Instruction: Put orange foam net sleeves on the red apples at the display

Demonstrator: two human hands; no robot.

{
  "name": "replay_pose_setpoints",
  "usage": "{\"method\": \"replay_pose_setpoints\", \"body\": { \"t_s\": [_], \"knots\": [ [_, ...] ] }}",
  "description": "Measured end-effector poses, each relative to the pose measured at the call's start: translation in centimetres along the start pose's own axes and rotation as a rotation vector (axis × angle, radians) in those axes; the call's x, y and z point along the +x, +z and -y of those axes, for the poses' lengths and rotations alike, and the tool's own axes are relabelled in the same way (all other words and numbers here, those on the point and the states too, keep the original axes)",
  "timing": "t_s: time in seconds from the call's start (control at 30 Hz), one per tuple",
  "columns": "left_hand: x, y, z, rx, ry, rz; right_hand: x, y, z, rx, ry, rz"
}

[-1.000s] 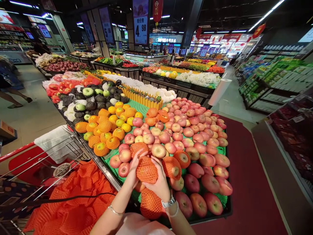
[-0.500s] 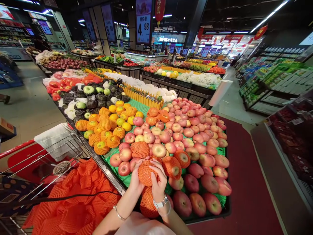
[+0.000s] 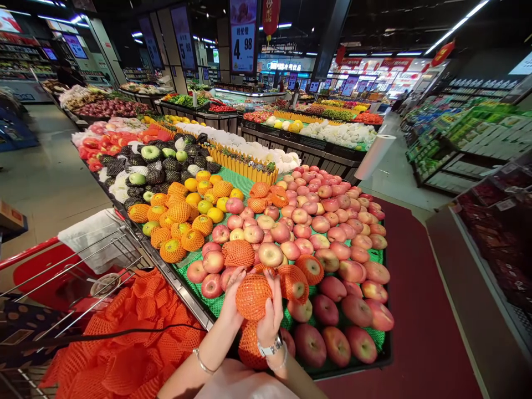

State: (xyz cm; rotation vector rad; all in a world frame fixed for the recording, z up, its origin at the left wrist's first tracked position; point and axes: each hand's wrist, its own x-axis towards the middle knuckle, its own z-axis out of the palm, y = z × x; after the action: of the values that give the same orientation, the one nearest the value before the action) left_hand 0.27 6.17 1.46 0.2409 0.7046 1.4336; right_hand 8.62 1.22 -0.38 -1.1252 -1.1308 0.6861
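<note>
Both my hands hold an apple in an orange foam net [image 3: 252, 296] above the near edge of the apple display. My left hand [image 3: 231, 300], with a bracelet at its wrist, curves round the left side of it. On its right side my right hand [image 3: 271, 313], with a watch at the wrist, presses its fingers against the net. Another netted apple [image 3: 250, 346] sits just below, partly hidden by my right wrist. Further netted apples [image 3: 293, 284] lie beyond and to the right, among bare red apples [image 3: 310, 344].
A shopping cart [image 3: 103, 249] at the left holds a heap of loose orange foam nets [image 3: 133, 338]. Netted oranges [image 3: 178, 211] and black-netted green fruit [image 3: 155, 174] fill the display's left part. A plastic bag roll [image 3: 376, 158] stands at the far right corner.
The fingers of my right hand have moved from over the top of the netted apple to its right side, so more of the net shows. My left hand stays at its left.
</note>
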Motion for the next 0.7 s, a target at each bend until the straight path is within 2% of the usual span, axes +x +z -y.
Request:
{"method": "replay_pose_setpoints", "body": {
  "t_s": [0.07,0.17,0.27,0.33,0.4,0.47,0.6,0.7],
  "knots": [
    [-0.4,0.4,-0.4,-0.006,-0.012,0.036,-0.1,0.0,-0.1,-0.048,0.012,0.001],
    [-0.6,0.9,-0.7,-0.037,-0.077,0.096,0.7,-0.3,0.4,-0.171,-0.069,0.111],
    [-0.1,0.7,-0.9,-0.048,-0.107,0.043,2.4,-1.0,1.5,-0.226,-0.155,0.306],
    [0.4,0.2,-1.1,-0.047,-0.113,-0.014,3.6,-1.3,2.1,-0.275,-0.173,0.485],
    [0.8,-0.2,-1.2,-0.045,-0.110,-0.050,4.6,-1.5,2.4,-0.338,-0.139,0.647],
    [1.1,-0.3,-1.4,-0.051,-0.104,-0.070,5.2,-1.5,2.5,-0.377,-0.077,0.740],
    [1.0,0.7,-1.6,-0.042,-0.097,-0.062,6.4,-1.8,2.4,-0.330,-0.017,0.747],
    [1.1,1.6,-2.2,-0.070,-0.083,0.015,8.7,-2.6,2.4,-0.227,-0.016,0.632]
  ]
}}
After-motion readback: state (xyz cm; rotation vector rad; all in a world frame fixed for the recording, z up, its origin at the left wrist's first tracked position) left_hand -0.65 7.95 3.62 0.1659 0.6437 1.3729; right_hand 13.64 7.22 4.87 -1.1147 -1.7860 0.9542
